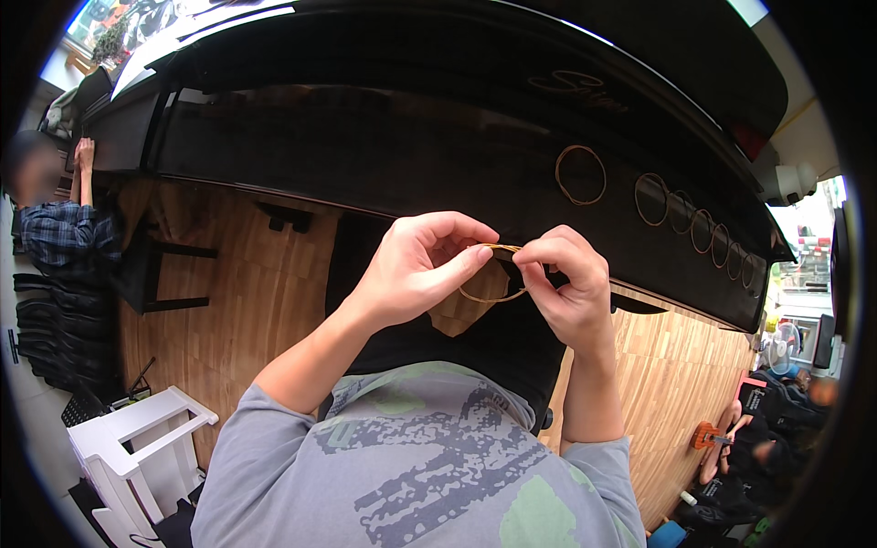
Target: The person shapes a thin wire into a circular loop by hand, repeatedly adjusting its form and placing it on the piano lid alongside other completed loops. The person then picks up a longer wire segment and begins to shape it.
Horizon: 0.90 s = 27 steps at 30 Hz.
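Between my hands hangs a thin, gold-coloured coil of wire (491, 300) that looks like a coiled instrument string. My left hand (413, 269) pinches its upper edge between thumb and forefinger. On the other side, the fingertips of my right hand (574, 288) are closed on the same coil, a short way from the left ones. A similar loose coil (556, 172) lies on the glossy black piano (365, 155) in front of me. Farther right along the piano, several more coils (637, 199) sit in a row, partly overlapping.
A person in a dark plaid shirt (64, 239) is at the piano's far left, by a black stool (146, 269). White wooden furniture (137, 438) stands at the lower left. At the right edge are people, one with a small orange stringed instrument (703, 435). Wooden floor (265, 320) lies below.
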{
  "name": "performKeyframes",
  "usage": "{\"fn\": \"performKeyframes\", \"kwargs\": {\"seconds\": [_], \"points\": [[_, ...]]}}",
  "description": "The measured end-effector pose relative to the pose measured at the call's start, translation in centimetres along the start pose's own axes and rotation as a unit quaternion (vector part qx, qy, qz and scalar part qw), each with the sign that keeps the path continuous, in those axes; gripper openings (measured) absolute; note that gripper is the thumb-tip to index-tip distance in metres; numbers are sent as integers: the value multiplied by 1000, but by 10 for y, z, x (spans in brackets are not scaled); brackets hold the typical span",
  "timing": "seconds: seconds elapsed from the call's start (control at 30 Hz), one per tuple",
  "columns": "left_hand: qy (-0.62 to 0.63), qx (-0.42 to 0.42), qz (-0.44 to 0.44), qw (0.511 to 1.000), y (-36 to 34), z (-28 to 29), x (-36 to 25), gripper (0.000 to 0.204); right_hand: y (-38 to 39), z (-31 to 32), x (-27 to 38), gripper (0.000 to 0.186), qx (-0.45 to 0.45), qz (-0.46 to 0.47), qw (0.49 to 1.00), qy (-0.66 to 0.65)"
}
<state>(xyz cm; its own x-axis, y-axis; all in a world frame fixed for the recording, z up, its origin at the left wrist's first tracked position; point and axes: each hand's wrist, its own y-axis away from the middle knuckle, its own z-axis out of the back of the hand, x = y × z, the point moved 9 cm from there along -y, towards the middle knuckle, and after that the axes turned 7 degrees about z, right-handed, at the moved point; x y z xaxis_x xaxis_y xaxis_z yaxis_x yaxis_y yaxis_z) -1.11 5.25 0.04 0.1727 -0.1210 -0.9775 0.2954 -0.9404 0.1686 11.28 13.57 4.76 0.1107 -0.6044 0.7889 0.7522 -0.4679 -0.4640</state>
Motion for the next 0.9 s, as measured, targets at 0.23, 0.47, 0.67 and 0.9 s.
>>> {"fn": "performKeyframes", "kwargs": {"seconds": [0.23,0.47,0.67,0.9], "points": [[150,75,-19,986,2,-1,2,27,-4,2,7,33,-21,-10,1000,15],[225,83,31,970,2,3,6,25,-2,2,10,38,-13,57,996,61],[133,17,-17,991,6,5,-6,23,-2,-2,24,32,-38,100,970,219],[201,24,14,979,2,1,4,28,0,0,29,26,-72,113,970,204]]}}
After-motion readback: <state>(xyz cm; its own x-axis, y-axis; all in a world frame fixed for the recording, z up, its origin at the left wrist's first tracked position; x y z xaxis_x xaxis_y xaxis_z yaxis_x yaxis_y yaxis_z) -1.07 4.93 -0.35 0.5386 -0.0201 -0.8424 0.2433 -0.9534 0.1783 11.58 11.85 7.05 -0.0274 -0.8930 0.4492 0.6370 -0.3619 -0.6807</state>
